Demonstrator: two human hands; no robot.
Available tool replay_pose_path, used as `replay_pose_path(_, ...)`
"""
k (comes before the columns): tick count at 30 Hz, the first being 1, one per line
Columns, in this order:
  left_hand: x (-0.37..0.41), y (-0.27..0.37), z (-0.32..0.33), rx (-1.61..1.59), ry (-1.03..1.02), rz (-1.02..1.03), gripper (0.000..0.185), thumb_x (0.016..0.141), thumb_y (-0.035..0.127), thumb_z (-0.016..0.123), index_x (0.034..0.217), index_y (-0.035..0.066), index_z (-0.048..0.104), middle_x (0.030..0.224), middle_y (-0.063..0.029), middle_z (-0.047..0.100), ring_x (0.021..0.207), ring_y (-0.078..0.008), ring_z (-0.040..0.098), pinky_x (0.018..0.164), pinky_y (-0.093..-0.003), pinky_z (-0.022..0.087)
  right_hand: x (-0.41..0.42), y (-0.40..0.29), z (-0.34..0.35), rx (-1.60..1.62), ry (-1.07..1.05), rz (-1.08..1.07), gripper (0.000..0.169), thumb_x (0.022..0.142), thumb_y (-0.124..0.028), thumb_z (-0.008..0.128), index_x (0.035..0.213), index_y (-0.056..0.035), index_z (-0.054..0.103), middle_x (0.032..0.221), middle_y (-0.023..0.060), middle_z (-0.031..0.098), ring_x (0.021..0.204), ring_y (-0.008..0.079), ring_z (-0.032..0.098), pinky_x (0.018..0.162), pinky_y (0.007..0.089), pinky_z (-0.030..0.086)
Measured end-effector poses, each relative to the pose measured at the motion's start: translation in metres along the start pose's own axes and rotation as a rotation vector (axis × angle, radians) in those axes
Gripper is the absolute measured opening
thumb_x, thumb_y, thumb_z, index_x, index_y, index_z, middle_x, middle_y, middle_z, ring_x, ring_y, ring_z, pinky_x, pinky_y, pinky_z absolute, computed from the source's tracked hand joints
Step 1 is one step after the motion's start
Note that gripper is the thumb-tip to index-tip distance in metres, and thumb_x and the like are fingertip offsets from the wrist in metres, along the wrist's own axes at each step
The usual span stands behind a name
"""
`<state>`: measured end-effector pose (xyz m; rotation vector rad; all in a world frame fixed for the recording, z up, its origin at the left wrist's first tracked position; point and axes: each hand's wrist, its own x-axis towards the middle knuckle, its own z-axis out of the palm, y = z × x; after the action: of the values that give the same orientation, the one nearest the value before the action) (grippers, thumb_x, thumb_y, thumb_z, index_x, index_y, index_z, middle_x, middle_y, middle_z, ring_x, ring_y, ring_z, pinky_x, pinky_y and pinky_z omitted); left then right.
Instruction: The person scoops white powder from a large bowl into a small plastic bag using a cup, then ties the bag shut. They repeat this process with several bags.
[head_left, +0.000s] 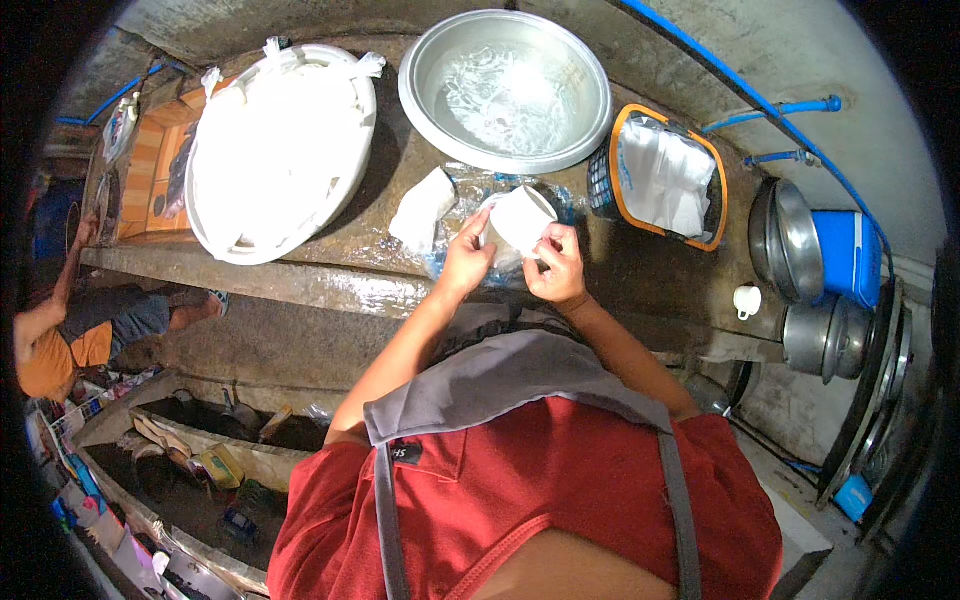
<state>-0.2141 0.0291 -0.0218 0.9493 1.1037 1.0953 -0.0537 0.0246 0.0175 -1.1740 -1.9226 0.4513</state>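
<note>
A white, cup-like container (525, 216) is tilted between my two hands above the wet concrete counter. The fingers of my left hand (466, 259) grip its left side. At its lower right edge, my right hand (556, 268) pinches with thumb and fingertips. Under the hands lies a sheet of clear plastic with blue print (474, 196). To the left of it rests a crumpled white plastic bag or cloth (424, 211). Just beyond stands a wide metal basin (410, 97) with pale, glistening contents, which I cannot identify through the glare.
A large white tub (363, 161), its contents washed out by light, leans over a wooden crate (146, 169). Right stand an orange-rimmed basket (622, 202) holding clear plastic bags, a small white cup (747, 301), metal pots (810, 337) and a blue cooler (847, 255). A person (56, 352) is at far left.
</note>
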Motion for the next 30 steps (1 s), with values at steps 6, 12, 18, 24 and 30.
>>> replay_pose_path(6,-0.003,0.004,-0.003,0.103,0.008,-0.018,0.06,0.069,-0.012,0.044,0.127,0.0,0.038,0.128,-0.0133,0.04,0.12,-0.0188,0.036,0.098,-0.0249,0.028,0.063,0.007,-0.029,-0.015,0.068,-0.189,0.018,0.06,-0.001,0.063,0.074,-0.0021,0.053,0.09,0.0149,0.05,0.082,0.0304,0.051,0.072,0.0374,0.043)
replay_pose_path(12,0.001,-0.008,-0.001,0.184,-0.051,-0.03,0.06,0.069,-0.007,0.046,0.127,0.001,0.039,0.13,-0.0183,0.039,0.123,-0.0242,0.034,0.101,-0.0277,0.024,0.192,0.116,-0.007,-0.228,-0.071,0.295,0.029,0.064,-0.017,0.068,0.084,0.0014,0.058,0.09,0.0192,0.053,0.086,0.0334,0.054,0.075,0.0359,0.043)
replay_pose_path(18,-0.001,0.011,-0.001,0.25,-0.072,-0.055,0.059,0.069,-0.004,0.048,0.127,0.002,0.039,0.131,-0.0207,0.037,0.125,-0.0254,0.032,0.102,-0.0286,0.024,0.21,0.171,0.036,-0.303,-0.066,0.249,0.024,0.063,-0.013,0.067,0.082,-0.0005,0.058,0.088,0.0189,0.051,0.082,0.0362,0.054,0.073,0.0387,0.044)
replay_pose_path(24,-0.001,0.008,-0.002,0.22,-0.052,-0.064,0.059,0.07,-0.006,0.047,0.128,0.0,0.037,0.131,-0.0199,0.036,0.123,-0.0252,0.033,0.1,-0.0263,0.026,0.201,0.171,0.041,-0.241,-0.112,0.286,0.024,0.064,-0.014,0.069,0.08,-0.001,0.058,0.082,0.0166,0.056,0.077,0.0301,0.056,0.068,0.0345,0.044)
replay_pose_path(30,-0.004,0.004,-0.003,0.252,-0.001,-0.049,0.057,0.071,-0.003,0.048,0.127,0.002,0.039,0.129,-0.0188,0.039,0.122,-0.0244,0.036,0.099,-0.0267,0.027,0.18,0.1,-0.022,0.785,-0.127,0.784,0.016,0.072,-0.011,0.066,0.079,-0.0006,0.057,0.07,0.0042,0.057,0.068,0.01,0.053,0.063,0.0242,0.041)
